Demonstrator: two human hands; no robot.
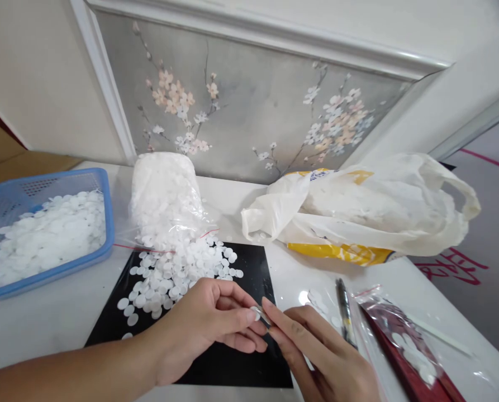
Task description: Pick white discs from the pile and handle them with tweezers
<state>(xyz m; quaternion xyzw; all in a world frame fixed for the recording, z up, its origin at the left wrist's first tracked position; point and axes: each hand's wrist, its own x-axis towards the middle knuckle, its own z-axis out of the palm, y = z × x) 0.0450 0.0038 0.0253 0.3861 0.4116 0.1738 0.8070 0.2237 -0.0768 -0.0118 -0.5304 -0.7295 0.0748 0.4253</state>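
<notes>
Over the black mat (249,363), my left hand (219,318) pinches a small white disc (256,312) between thumb and fingertips. My right hand (316,352) is closed on a thin metal tool (265,319), whose tip meets the disc; its exact kind is hidden by the fingers. A heap of loose white discs (182,268) covers the back of the mat, just beyond my left hand. The discs spill from the mouth of a clear plastic bag (165,184) full of them.
At left stands a blue plastic basket (109,212) full of white discs. A white and yellow carrier bag (366,206) lies at the back right. Near my right hand are a pen (345,310), scattered discs (318,301) and a clear zip bag (417,346) with discs over something dark red.
</notes>
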